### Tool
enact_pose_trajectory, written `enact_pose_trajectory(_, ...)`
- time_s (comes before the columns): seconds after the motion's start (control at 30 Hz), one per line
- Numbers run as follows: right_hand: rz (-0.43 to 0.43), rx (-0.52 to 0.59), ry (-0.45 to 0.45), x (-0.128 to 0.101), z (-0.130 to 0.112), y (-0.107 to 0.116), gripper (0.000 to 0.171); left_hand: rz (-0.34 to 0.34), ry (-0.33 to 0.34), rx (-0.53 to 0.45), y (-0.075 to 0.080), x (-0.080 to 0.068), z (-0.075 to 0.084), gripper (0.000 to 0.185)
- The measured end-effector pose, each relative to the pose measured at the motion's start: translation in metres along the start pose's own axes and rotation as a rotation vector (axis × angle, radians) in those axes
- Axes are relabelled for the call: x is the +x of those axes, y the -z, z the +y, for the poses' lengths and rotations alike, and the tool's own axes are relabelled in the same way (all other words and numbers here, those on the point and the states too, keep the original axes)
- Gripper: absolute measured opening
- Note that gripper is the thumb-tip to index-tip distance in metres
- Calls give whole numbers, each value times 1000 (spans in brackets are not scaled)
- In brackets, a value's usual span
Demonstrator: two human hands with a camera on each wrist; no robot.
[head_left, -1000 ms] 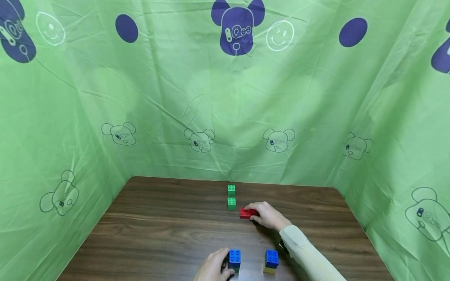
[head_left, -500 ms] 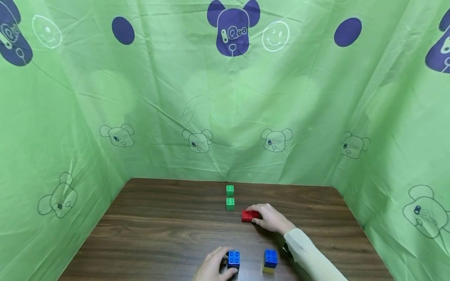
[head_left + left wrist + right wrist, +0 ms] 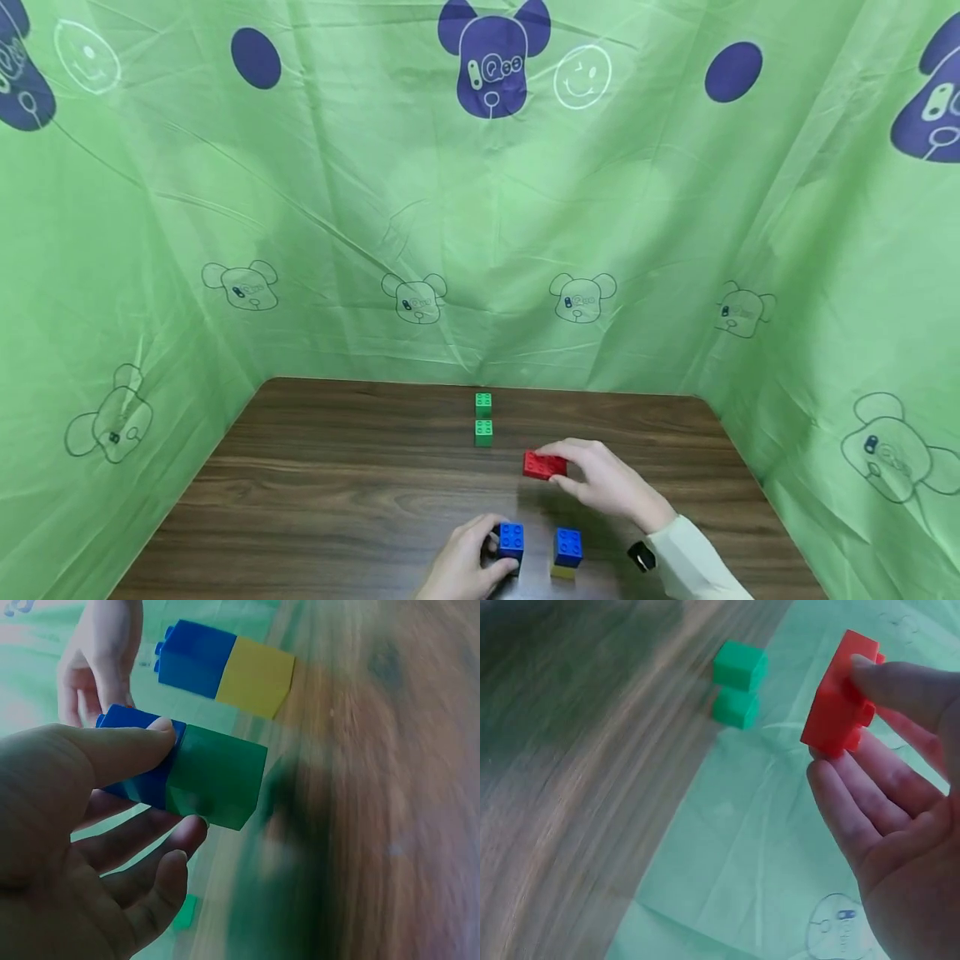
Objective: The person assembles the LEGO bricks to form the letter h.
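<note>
My left hand (image 3: 468, 560) pinches a two-brick stack, a blue brick (image 3: 512, 537) on top of a green brick (image 3: 217, 776). In the left wrist view the thumb lies across the blue brick, and a shadow falls on the table below the stack. Farther forward and to the right, my right hand (image 3: 611, 483) grips a long red brick (image 3: 542, 465) between thumb and fingers. The red brick is raised over the table, studs toward the palm side in the right wrist view. Just right of the left hand stands another stack, a blue brick (image 3: 567, 546) on a yellow brick (image 3: 562, 572).
Two small green bricks (image 3: 483, 432) sit one behind the other near the back of the wooden table (image 3: 337, 492). A green printed cloth (image 3: 480, 200) hangs round the back and sides of it. A dark band (image 3: 642, 556) is on the right wrist.
The right hand has lifted the red brick off the table and drawn it back to the right. The left hand has raised the blue-and-green stack and shifted slightly right.
</note>
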State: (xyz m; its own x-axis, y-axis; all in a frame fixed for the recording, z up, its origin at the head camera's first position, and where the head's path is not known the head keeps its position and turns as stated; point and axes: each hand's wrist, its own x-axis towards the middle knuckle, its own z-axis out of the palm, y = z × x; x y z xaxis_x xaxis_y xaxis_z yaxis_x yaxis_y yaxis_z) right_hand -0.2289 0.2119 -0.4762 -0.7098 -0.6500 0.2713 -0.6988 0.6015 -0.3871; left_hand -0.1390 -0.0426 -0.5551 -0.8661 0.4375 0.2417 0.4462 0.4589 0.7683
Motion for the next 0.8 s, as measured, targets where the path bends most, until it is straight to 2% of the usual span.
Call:
enact_pose_trajectory(0.13, -22, 28, 43, -14, -18, 4, 41, 0, 6, 22, -6, 6, 3, 33)
enact_pose_trajectory(0.23, -34, 45, 69, -22, -30, 4, 39, -12, 58, 41, -10, 7, 4, 34)
enact_pose_trajectory(0.37, -51, 71, 144, -27, -45, 2, 35, -12, 97, 63, -14, 6, 1, 37)
enact_pose_trajectory(0.57, -73, 27, 217, -27, -52, -4, 29, -8, 165, 84, -11, 4, 7, 61)
enact_pose_trajectory(0.67, -67, 18, 241, -28, -53, -6, 27, 24, 116, 34, -7, 3, 12, 63)
enact_pose_trajectory(0.8, -53, 19, 249, -30, -53, -7, 31, 112, -29, 10, -3, 4, 18, 54)
